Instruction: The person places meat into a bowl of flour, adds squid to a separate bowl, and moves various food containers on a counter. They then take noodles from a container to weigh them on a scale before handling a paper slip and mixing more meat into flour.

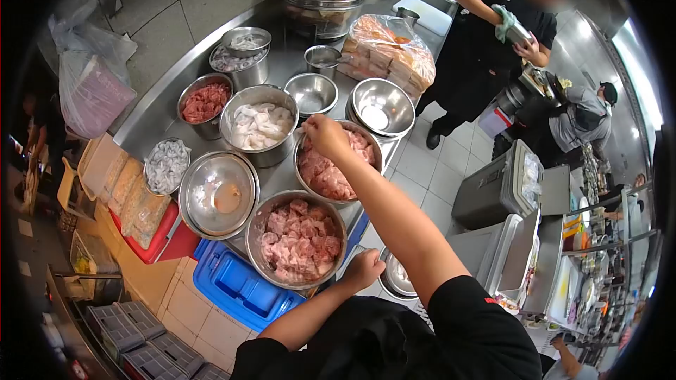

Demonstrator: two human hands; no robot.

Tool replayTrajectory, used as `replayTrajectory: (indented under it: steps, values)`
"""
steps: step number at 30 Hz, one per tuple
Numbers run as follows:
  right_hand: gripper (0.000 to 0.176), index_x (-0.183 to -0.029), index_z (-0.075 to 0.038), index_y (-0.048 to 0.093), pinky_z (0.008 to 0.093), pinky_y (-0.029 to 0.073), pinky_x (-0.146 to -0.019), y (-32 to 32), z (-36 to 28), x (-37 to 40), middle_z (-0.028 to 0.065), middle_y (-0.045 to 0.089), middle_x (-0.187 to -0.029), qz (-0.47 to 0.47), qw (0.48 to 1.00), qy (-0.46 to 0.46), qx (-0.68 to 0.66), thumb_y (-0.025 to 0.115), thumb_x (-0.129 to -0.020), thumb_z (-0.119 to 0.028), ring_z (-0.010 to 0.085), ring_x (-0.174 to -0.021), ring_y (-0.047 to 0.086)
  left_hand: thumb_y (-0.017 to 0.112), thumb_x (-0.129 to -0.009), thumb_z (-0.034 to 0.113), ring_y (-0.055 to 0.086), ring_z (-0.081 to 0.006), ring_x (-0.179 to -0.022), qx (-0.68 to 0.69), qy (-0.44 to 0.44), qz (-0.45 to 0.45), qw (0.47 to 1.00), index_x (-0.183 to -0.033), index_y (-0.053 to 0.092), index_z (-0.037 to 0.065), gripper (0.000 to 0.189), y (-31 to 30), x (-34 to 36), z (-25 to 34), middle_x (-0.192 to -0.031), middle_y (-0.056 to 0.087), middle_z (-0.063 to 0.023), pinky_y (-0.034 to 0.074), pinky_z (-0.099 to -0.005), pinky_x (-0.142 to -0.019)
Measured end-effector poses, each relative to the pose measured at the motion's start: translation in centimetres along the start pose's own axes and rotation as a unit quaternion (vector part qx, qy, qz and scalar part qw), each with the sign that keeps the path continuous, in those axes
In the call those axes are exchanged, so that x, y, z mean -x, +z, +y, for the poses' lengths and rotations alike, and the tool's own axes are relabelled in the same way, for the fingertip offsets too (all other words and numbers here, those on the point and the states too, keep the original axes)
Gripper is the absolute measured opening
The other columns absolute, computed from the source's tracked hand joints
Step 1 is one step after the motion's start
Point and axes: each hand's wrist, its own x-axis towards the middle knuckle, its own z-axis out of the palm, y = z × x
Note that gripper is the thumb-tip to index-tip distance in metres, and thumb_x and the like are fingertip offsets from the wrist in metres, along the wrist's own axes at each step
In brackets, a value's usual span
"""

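My right hand (328, 138) reaches over the steel bowl of pink meat pieces (329, 172), close to the rim of the pot of white squid-like pieces (259, 125). Its fingers are drawn together, and what they hold, if anything, is hidden. Near the table's front edge, my left hand (365, 269) is closed, its fingers curled out of sight. Just left of it sits a wide bowl of cubed raw meat (301, 239). Beside that bowl, shallow steel bowls (218, 193) are stacked, with a little liquid in the top one.
Around the steel table stand a pot of red meat (205, 103), a bowl of grey-white seafood (167, 166), empty bowls (382, 107) and a bagged stack of bread-like slices (387, 53). A blue crate (243, 285) sits below. A co-worker (493, 35) stands at the right; grey bins (493, 183) line that side.
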Motion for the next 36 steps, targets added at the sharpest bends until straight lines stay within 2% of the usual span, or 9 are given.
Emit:
replayTrajectory:
  steps: [10,17,20,22,23,26,33,35,36]
  values:
    - [0.018,-0.081,-0.001,0.06,0.0389,0.048,-0.06,-0.8,-0.1,-1.7,0.0147,0.064,-0.067,-0.029,0.998,-0.036,-0.048,0.056,-0.084,-0.018,0.0301,-0.063,0.063,0.053,-0.073,0.013,0.051,-0.04,-0.068,0.017,-0.006,-0.009,1.0,-0.067,0.042,-0.001,0.019,-0.3,0.0,0.6,-0.07,0.049,-0.0219,0.039,-0.0471,-0.06]
    - [0.018,-0.078,0.0,0.058,0.0332,0.046,-0.051,-1.3,-4.1,-3.4,0.0123,0.064,-0.066,-0.069,0.971,-0.051,-0.222,0.056,-0.086,-0.016,0.0211,-0.054,0.061,0.054,-0.073,0.012,0.051,-0.0395,-0.067,0.02,0.001,-0.013,1.0,-0.067,0.043,-0.002,0.018,-0.3,0.0,-0.3,-0.068,0.049,-0.0213,0.039,-0.047,-0.059]
    - [0.025,-0.086,-0.003,0.064,0.0357,0.049,-0.061,0.0,-3.3,-4.1,0.0123,0.066,-0.075,0.058,0.987,-0.153,0.009,0.053,-0.085,-0.026,0.0253,-0.068,0.065,0.054,-0.073,0.011,0.05,-0.0394,-0.067,0.022,-0.001,-0.009,1.0,-0.067,0.043,-0.002,0.018,-0.2,0.1,-0.3,-0.067,0.049,-0.021,0.039,-0.0469,-0.06]
    - [0.036,-0.097,-0.009,0.067,0.0371,0.05,-0.076,-0.5,-3.7,-3.1,0.0113,0.068,-0.089,-0.106,0.909,-0.055,0.4,0.051,-0.082,-0.037,0.0282,-0.087,0.064,0.054,-0.073,0.012,0.05,-0.0393,-0.067,0.025,-0.013,-0.013,1.0,-0.067,0.043,-0.002,0.018,-0.2,0.3,0.0,-0.068,0.049,-0.0209,0.039,-0.0469,-0.06]
    - [0.036,-0.097,-0.009,0.067,0.0371,0.05,-0.076,-0.9,-3.9,-3.2,0.0113,0.068,-0.089,-0.103,0.909,-0.053,0.4,0.051,-0.082,-0.037,0.0282,-0.087,0.064,0.054,-0.073,0.012,0.05,-0.0392,-0.068,0.029,-0.022,-0.018,0.999,-0.067,0.043,-0.002,0.018,-0.2,0.2,0.2,-0.068,0.049,-0.0209,0.039,-0.047,-0.06]
    - [0.038,-0.096,-0.01,0.069,0.0361,0.049,-0.081,-0.9,-4.4,-3.7,0.0115,0.066,-0.101,-0.255,0.898,-0.004,0.357,0.053,-0.077,-0.039,0.0278,-0.094,0.063,0.054,-0.073,0.012,0.05,-0.0391,-0.067,0.037,-0.013,-0.006,0.999,-0.067,0.043,-0.002,0.019,0.0,0.3,0.6,-0.067,0.048,-0.0205,0.038,-0.0469,-0.06]
    - [0.034,-0.089,-0.005,0.069,0.0351,0.05,-0.066,-1.0,-2.2,-2.9,0.0111,0.067,-0.08,-0.244,0.936,-0.084,0.241,0.058,-0.073,-0.033,0.0239,-0.073,0.064,0.053,-0.073,0.012,0.051,-0.0399,-0.069,0.049,-0.044,-0.032,0.997,-0.068,0.044,-0.002,0.017,0.4,0.2,0.3,-0.069,0.05,-0.0205,0.039,-0.0476,-0.061]
    - [0.032,-0.091,-0.001,0.066,0.0329,0.05,-0.07,-1.8,-2.4,-2.5,0.0145,0.066,-0.085,-0.225,0.967,0.08,-0.085,0.059,-0.074,-0.027,0.0213,-0.078,0.064,0.053,-0.073,0.012,0.052,-0.04,-0.071,0.046,-0.029,-0.024,0.998,-0.071,0.046,-0.002,0.016,0.5,0.1,-0.2,-0.071,0.051,-0.021,0.039,-0.0472,-0.062]
    - [0.028,-0.088,-0.002,0.066,0.0332,0.05,-0.067,-2.0,-3.4,-2.1,0.0132,0.064,-0.078,-0.173,0.97,0.053,-0.162,0.058,-0.078,-0.025,0.0186,-0.07,0.062,0.053,-0.073,0.012,0.052,-0.04,-0.071,0.046,-0.029,-0.023,0.998,-0.071,0.046,-0.002,0.016,0.3,0.0,0.1,-0.071,0.051,-0.021,0.039,-0.0472,-0.062]
